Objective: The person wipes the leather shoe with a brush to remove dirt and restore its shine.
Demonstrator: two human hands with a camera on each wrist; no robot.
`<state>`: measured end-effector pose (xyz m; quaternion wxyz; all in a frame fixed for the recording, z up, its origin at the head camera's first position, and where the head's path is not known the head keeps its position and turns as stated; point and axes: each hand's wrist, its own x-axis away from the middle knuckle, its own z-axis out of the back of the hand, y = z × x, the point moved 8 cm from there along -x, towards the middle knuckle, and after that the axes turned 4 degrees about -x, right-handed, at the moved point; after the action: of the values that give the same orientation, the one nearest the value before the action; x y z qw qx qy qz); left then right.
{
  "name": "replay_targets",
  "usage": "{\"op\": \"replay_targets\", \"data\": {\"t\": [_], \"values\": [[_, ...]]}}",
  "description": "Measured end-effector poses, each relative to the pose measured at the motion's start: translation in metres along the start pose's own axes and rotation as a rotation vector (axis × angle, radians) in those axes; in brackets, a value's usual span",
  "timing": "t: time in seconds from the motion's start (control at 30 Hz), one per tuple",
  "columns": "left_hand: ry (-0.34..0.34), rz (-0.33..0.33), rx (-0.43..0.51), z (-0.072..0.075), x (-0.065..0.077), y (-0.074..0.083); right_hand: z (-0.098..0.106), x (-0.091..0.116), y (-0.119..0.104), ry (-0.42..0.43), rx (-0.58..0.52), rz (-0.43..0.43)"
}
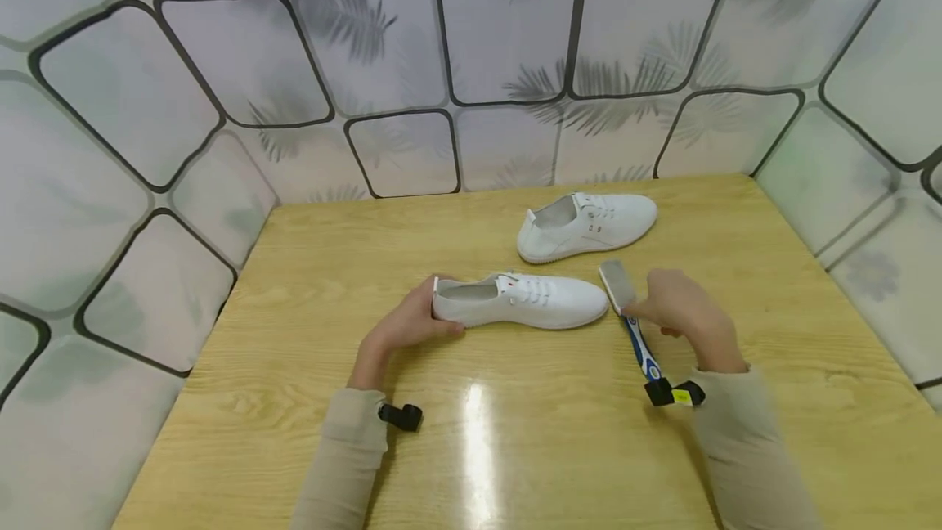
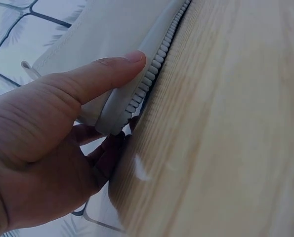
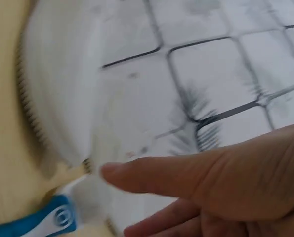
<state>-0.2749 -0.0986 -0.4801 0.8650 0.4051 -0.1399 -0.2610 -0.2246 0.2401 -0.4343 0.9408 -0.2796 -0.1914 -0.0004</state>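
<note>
A white lace-up shoe (image 1: 552, 301) stands on the wooden table, toe pointing right. My left hand (image 1: 419, 317) grips its heel. In the left wrist view, the thumb (image 2: 112, 74) lies along the side just above the ribbed sole, with the other fingers behind and under the heel, partly hidden. Just off the toe is a brush (image 1: 639, 346) with a blue-and-white handle and a pale head. My right hand (image 1: 684, 313) is beside the brush's neck. In the right wrist view, its thumb (image 3: 151, 173) is straight and its fingers are loosely bent, with nothing between them.
A second white shoe (image 1: 589, 227) stands farther back on the table (image 1: 331, 260), behind the brush head. Patterned walls (image 1: 508, 39) enclose the back and both sides. Black straps with small devices are on both wrists.
</note>
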Motion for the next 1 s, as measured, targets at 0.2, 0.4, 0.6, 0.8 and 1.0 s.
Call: {"op": "replay_targets", "data": {"t": [0.2, 0.4, 0.6, 0.8, 1.0], "values": [[-0.009, 0.001, 0.024, -0.003, 0.005, -0.007, -0.009, 0.02, -0.032, 0.085, -0.075, 0.197], [0.0, 0.028, -0.009, -0.001, 0.012, -0.009, -0.054, 0.029, -0.036, 0.021, -0.211, 0.212], [0.016, 0.027, -0.023, 0.003, 0.013, -0.004, -0.068, 0.02, -0.03, 0.11, -0.367, 0.199], [0.03, 0.038, -0.045, 0.01, 0.015, -0.002, -0.073, 0.008, -0.03, 0.114, -0.612, 0.147], [0.019, 0.082, -0.099, 0.025, 0.032, -0.008, -0.079, -0.005, -0.046, 0.052, -0.742, 0.106]]}}
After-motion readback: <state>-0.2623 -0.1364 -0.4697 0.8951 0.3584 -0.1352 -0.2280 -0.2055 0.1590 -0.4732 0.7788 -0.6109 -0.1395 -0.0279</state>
